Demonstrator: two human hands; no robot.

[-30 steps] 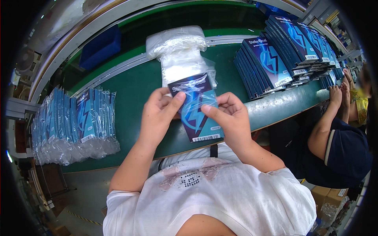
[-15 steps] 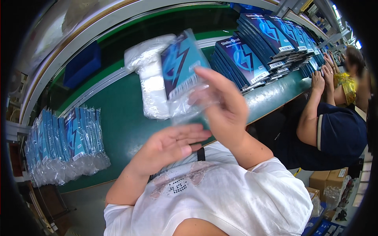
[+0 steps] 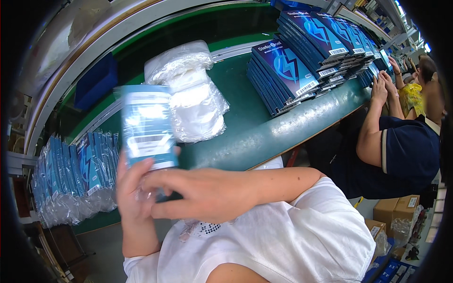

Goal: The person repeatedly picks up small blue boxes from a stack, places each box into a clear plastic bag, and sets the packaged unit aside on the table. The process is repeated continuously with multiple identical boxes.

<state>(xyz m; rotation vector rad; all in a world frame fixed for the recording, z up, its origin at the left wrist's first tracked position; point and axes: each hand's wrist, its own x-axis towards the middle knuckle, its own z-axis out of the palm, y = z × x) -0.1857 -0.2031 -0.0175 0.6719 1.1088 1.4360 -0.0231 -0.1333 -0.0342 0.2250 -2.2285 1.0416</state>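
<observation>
My left hand (image 3: 133, 188) is closed round the lower end of a flat blue box (image 3: 147, 123) in a clear plastic bag. The box stands tilted up with its pale, printed back toward me, blurred by motion. Across my body reaches my right hand (image 3: 196, 194), its curled fingers at the bag's loose clear end (image 3: 150, 192), close against my left hand; glare and blur partly hide that grip. Just beyond lies a pile of clear plastic bags (image 3: 196, 106) on the green table (image 3: 226, 155).
Bagged blue boxes (image 3: 71, 174) stand in a row at the left. Tall stacks of unbagged boxes (image 3: 288, 70) fill the right back. A blue bin (image 3: 96, 81) sits behind. A co-worker in a dark shirt (image 3: 401, 151) works at the right; cardboard cartons (image 3: 396, 210) are below.
The bagged box has swung left and turned from its dark front to its pale back. My left hand has taken hold of it, and my right hand has crossed to the left.
</observation>
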